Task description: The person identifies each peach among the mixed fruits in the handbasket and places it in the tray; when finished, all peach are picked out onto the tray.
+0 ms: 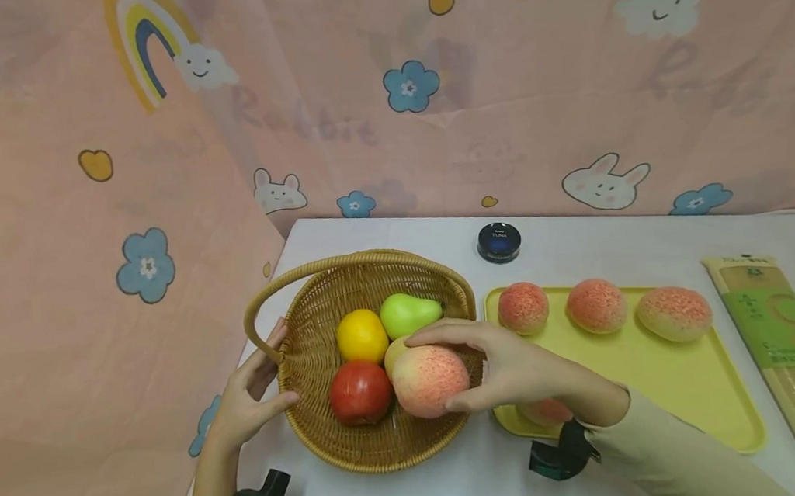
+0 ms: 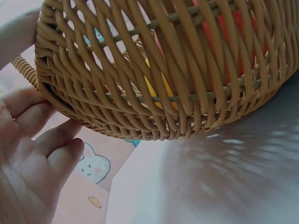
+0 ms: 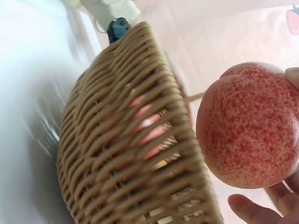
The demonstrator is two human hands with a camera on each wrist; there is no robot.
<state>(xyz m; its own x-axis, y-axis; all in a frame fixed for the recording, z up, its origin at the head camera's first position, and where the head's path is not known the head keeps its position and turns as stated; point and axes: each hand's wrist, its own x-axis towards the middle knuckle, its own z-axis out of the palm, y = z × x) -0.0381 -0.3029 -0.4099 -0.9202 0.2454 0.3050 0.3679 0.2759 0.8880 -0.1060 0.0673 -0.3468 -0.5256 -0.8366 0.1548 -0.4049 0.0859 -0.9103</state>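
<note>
In the head view a wicker basket [image 1: 314, 434] with an arched handle stands on the white table. My left hand [image 1: 244, 400] rests against its left rim, thumb and fingers spread on either side of the handle's base; the left wrist view shows the fingertips [image 2: 70, 140] at the rim. My right hand [image 1: 512, 363] holds a peach [image 1: 431, 382] between thumb and fingers over the basket's right part; from the right wrist, the peach [image 3: 250, 126] shows just above the rim. In the basket lie a red apple [image 1: 361, 392], an orange [image 1: 362, 336], a green pear [image 1: 408, 315] and a partly hidden yellowish fruit [image 1: 393, 351].
A yellow tray [image 1: 696, 388] on the right bears three peaches along its back edge and another reddish fruit [image 1: 547, 412] half hidden under my right arm. A round dark tin [image 1: 499, 241] stands behind it. A flat green-and-tan package [image 1: 783, 342] lies at the far right.
</note>
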